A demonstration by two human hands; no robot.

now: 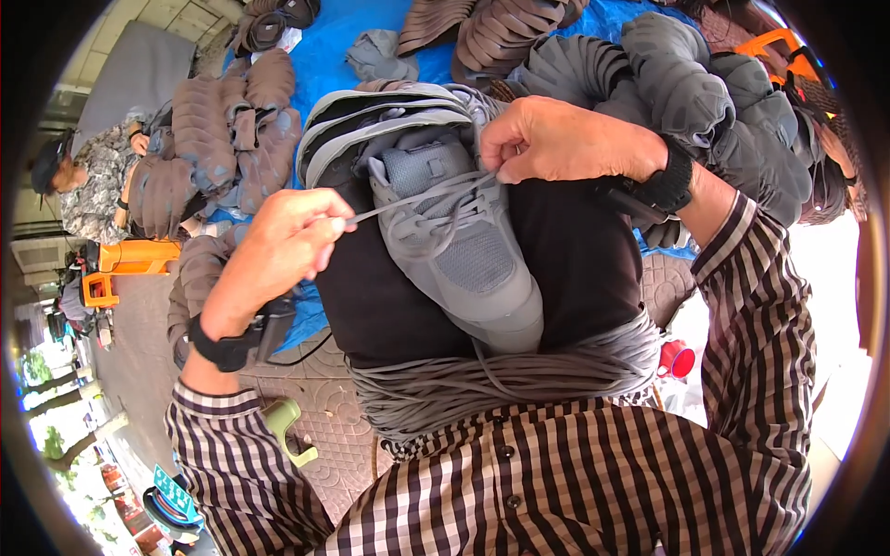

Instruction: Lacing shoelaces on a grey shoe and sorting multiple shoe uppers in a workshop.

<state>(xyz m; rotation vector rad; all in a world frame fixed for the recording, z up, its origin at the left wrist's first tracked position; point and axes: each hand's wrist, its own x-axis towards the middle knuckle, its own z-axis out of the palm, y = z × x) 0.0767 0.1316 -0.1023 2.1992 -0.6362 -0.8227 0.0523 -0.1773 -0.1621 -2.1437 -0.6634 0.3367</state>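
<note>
A grey shoe upper [464, 264] rests on my dark-trousered lap, its toe pointing toward me. My left hand [278, 241] pinches one end of a flat grey shoelace [389, 208], drawn taut to the left from the eyelets. On the far right of the upper, my right hand [575, 141] is closed in a pinch on the lace beside the eyelets. Loops of lace cross loosely over the tongue [428, 169]. Nested grey uppers [320, 139] stand right behind this one. A thick bundle of grey laces [528, 371] lies across my lap against my waist.
Rows of brown uppers [199, 111] and grey uppers [667, 69] lie on a blue tarp [324, 46]. Another person [97, 181] sits at the left; a hand [834, 148] shows at the far right. Orange stools [139, 255], a green plastic piece [286, 426] and a red cup [677, 359] are nearby.
</note>
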